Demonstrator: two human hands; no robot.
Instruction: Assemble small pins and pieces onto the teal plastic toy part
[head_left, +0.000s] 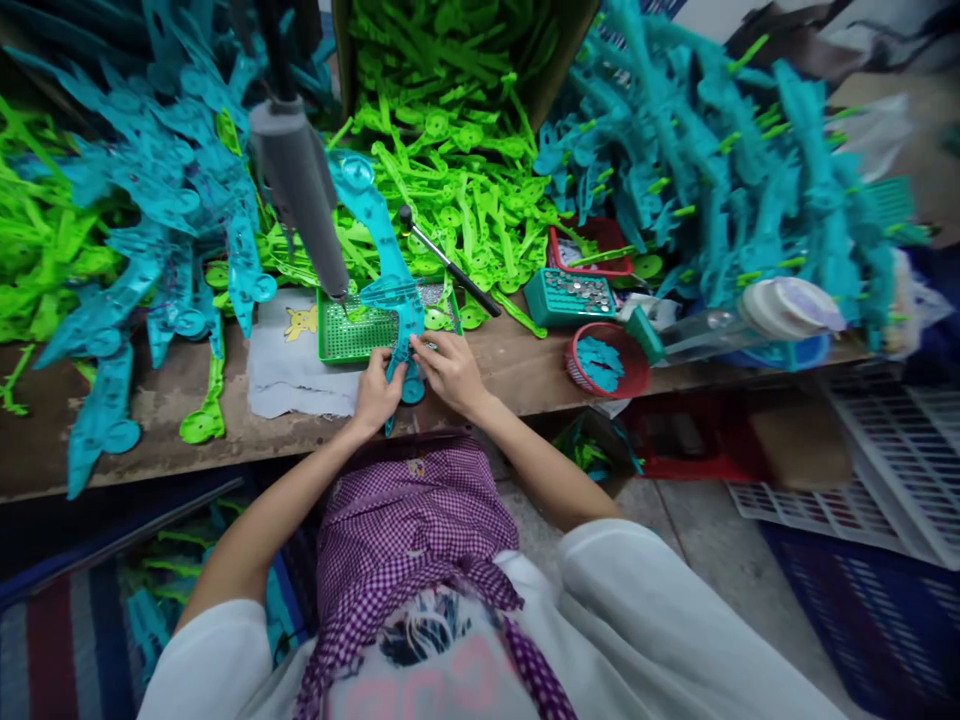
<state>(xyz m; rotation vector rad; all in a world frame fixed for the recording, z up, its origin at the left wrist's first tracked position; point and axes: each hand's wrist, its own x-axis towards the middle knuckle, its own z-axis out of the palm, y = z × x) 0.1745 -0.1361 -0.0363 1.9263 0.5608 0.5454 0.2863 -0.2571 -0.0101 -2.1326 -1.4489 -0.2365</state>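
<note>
Both hands are down at the near edge of the desk (187, 400), just in front of the green mesh tray (352, 335). The left hand (377, 393) has its fingers closed on the lower end of a long teal plastic piece (382, 255), and the right hand (448, 368) pinches it from the other side, fingers narrow, right at the round boss near the bottom. The piece stands tilted, its top leaning away to the far left, close beside the grey press column (300, 195).

It looks a light thing, thin moulded plastic, stiff along its length but likely to flex if taken by the far tip. Glossy, so probably a bit slippery; holding low near the boss, where it's thickest, seems the sound place. The narrow neck higher up looks like the part that could snap.

Around it: a heap of green parts (457, 170) behind, teal assemblies (705, 170) to the right, a small teal box of metal discs (570, 295), and a red basket (607, 362) with teal bits.
</note>
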